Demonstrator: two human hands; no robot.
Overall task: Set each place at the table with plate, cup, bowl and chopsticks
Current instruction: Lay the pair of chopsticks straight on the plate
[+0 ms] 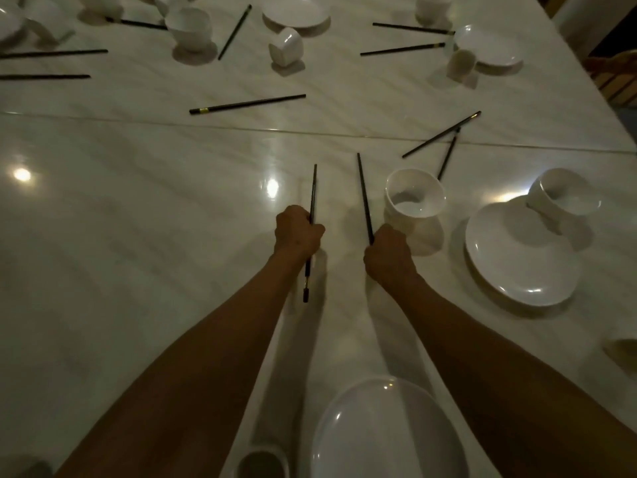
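My left hand [297,232] is closed around a black chopstick [313,191] that points away from me, its gold-banded end sticking out below the fist. My right hand [389,255] grips a second black chopstick [363,191], also pointing away. Both hands hover over the white marble table [138,219] near its middle. A white bowl [413,201] stands just right of my right hand. A white plate [386,432] lies close to me between my forearms, with a small cup [262,462] at its left.
At the right a white plate [517,253] lies with a cup [565,194] at its far edge. Loose black chopsticks [246,104] [441,134] lie scattered across the middle. More bowls [189,29], cups [286,46] and plates [296,12] stand at the far side.
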